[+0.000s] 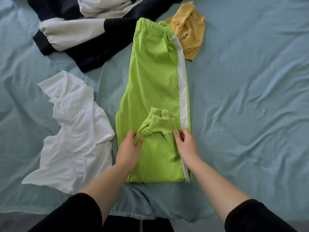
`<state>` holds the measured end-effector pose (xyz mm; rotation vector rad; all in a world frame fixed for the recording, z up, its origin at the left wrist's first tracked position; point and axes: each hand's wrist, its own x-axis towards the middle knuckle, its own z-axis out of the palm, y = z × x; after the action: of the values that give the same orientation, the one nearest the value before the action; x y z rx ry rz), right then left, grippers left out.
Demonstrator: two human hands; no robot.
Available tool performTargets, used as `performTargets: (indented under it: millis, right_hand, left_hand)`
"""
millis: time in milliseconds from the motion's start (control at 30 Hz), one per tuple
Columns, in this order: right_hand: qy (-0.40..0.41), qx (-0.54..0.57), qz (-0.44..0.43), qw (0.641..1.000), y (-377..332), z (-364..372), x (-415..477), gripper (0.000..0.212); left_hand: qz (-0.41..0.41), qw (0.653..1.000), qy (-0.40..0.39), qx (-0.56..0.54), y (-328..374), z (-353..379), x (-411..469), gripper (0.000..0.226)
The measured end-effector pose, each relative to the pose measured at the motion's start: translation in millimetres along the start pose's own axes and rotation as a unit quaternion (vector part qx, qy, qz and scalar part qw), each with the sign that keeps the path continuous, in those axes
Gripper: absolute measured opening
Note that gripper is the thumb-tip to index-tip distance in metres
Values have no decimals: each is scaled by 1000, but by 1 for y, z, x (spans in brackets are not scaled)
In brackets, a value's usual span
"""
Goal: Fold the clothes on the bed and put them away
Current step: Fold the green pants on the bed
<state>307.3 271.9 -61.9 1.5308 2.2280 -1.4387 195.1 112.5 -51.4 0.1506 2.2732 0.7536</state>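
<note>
Left hand pinched a bunched fold of green fabric just below the ribbed cuffs, fingers closed on it. Right hand sat at the cuffs' right end, fingertips on the fabric by the white side stripe — whether it actually gripped, cannot tell. Both forearms were bare, black sleeves pushed up near the elbows.

The lime-green track pants lay lengthwise on the bed, middle of the view, legs stacked together, lower legs folded up so the cuffs rested on the thigh area; elastic waistband at the far end.

Left of the pants, just beside them — a crumpled white T-shirt. Far left, a navy-and-white jacket, unfolded, its hem near the pants' waistband. Far right, a small mustard-yellow garment, partly tucked under the pants' waistband corner. All of it lay on a wrinkled light-blue bedsheet.
</note>
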Motion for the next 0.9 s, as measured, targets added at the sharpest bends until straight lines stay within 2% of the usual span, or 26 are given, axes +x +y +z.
performTargets:
  millis: [33,100,133,200,233,267,333,367,433,500,567,667,733,800,900]
  right_hand:
    - [36,-69,-46,996,-1,0,-1,22]
    - [84,-230,-208,947,-4,-1,0,47]
    - [67,-291,-272,915,-7,0,1,55]
    - [-29,-356,-301,884,-12,-1,10,59]
    - [-84,-359,-275,888,-11,-2,18,58]
    - [-130,-344,-247,897,-11,-5,27,55]
    - [-180,-227,-169,942,-22,-17,46,47]
    - [-164,-126,-124,970,-31,-25,54,42]
    - [-62,6,-79,995,-50,-41,73,30]
    - [38,19,-74,996,-68,-55,102,22]
    - [67,7,-64,996,-90,-64,136,32]
    - [15,68,-18,997,-123,-64,188,56]
    - [-27,145,5,989,-142,-60,214,48]
    - [-35,170,10,985,-156,-55,235,42]
    - [-42,202,24,978,-173,-50,251,57]
  left_hand:
    - [48,997,44,50,5,1,-1,50]
    - [176,965,102,167,21,7,0,71]
    - [239,942,95,217,30,12,1,78]
    - [301,901,22,311,43,23,11,86]
    - [279,898,-28,339,47,26,19,94]
    - [228,910,-80,338,50,27,28,106]
    - [134,936,-144,292,58,29,42,129]
    - [113,944,-145,274,64,32,46,135]
    - [86,961,-98,245,76,39,51,136]
    - [54,970,-47,231,88,42,59,131]
    - [22,970,-62,236,94,43,71,130]
    - [-9,959,-121,257,94,49,88,133]
    - [-33,956,-137,256,94,53,96,137]
    - [-49,955,-137,260,95,57,103,140]
    - [-65,950,-137,272,95,61,108,143]
